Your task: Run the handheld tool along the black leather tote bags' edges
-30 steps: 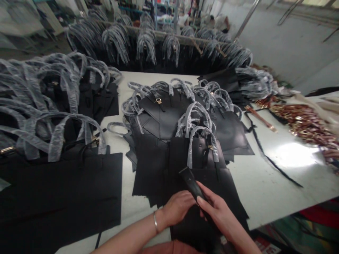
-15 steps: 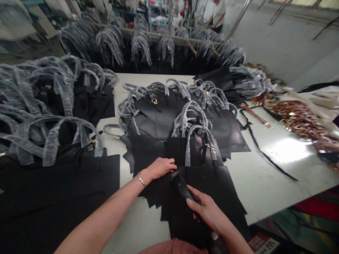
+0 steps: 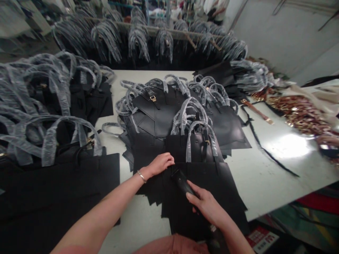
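Observation:
My left hand [image 3: 162, 163], with a bracelet at the wrist, has its fingers closed at the top left corner of a black leather bag panel [image 3: 209, 190]. In my right hand [image 3: 202, 201] is a black handheld tool shaped like a hair clipper [image 3: 182, 185]. Its head sits over the panel's upper left part, just below my left fingers; whether it touches is hard to tell. The panel lies on a stack of similar ones. Behind its top edge rises a plastic-wrapped handle [image 3: 202, 123], with a gold buckle [image 3: 207, 142] beside it.
More black panels with wrapped handles [image 3: 71, 123] are piled at left. Brown straps with gold fittings [image 3: 299, 114] heap up at right, near a thin black strip [image 3: 265, 151] on the white table [image 3: 267, 180]. Beyond, wrapped handles hang over a rail [image 3: 148, 28]. A person [image 3: 218, 12] stands far back.
The tool's head has drawn slightly down from the panel's top edge and away from my left fingers. My left hand stays at the corner. The view has shifted a little.

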Motion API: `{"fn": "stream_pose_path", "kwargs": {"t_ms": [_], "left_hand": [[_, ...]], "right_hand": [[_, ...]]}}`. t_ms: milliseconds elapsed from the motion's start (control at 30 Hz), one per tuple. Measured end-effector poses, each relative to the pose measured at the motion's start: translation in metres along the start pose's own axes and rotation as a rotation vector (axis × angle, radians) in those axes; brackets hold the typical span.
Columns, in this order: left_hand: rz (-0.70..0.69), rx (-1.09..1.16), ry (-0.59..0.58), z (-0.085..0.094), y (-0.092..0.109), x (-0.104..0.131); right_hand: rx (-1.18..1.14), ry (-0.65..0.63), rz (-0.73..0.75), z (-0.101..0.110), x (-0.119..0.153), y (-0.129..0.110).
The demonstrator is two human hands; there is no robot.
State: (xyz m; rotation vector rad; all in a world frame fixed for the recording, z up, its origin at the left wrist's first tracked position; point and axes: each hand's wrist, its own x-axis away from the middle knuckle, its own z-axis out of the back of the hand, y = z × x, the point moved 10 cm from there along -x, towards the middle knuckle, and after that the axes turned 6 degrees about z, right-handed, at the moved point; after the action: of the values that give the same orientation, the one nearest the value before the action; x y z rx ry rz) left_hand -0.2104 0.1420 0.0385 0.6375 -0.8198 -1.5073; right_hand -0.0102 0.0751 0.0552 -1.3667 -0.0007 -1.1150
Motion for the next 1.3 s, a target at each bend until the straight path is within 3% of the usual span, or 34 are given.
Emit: {"fn": "stream_pose_path", "kwargs": {"t_ms": [100,167,200,233,333,400,467,600,900,1033,1200,1300], "left_hand": [[0.250,0.269,0.366,0.024,-0.024,0.027],[0.262,0.219,0.536,0.026,-0.020,0.057],[0.202,0.158,0.547,0.019,-0.011,0.069],[0.111,0.099,0.512,0.006,0.002,0.080],[-0.204,-0.065,0.248,-0.051,0.037,0.105],[-0.282,-0.156,0.155,-0.077,0.044,0.115],[-0.268,-0.223,0.129,-0.088,0.041,0.116],[-0.240,-0.263,0.113,-0.088,0.039,0.111],[-0.208,-0.285,0.081,-0.088,0.039,0.113],[-0.197,-0.265,0.080,-0.089,0.037,0.112],[-0.215,-0.271,0.099,-0.090,0.036,0.112],[-0.217,-0.295,0.100,-0.089,0.038,0.112]], "right_hand": [[0.004,-0.005,0.001,-0.001,0.000,0.001],[0.005,-0.015,0.001,-0.001,0.000,0.002],[0.004,-0.022,0.001,-0.001,0.001,0.002],[0.006,-0.027,-0.002,-0.001,0.001,0.002],[0.010,-0.018,-0.016,-0.001,-0.003,-0.001],[0.006,-0.002,-0.019,-0.001,-0.010,-0.005],[-0.002,0.022,-0.003,-0.002,-0.019,-0.012],[-0.001,0.068,0.049,0.002,-0.028,-0.024],[0.132,-0.069,0.036,-0.005,-0.027,-0.035],[0.118,-0.049,0.082,-0.003,-0.031,-0.043],[0.143,-0.076,0.034,-0.002,-0.025,-0.034],[0.159,-0.015,0.095,0.000,-0.033,-0.047]]}}
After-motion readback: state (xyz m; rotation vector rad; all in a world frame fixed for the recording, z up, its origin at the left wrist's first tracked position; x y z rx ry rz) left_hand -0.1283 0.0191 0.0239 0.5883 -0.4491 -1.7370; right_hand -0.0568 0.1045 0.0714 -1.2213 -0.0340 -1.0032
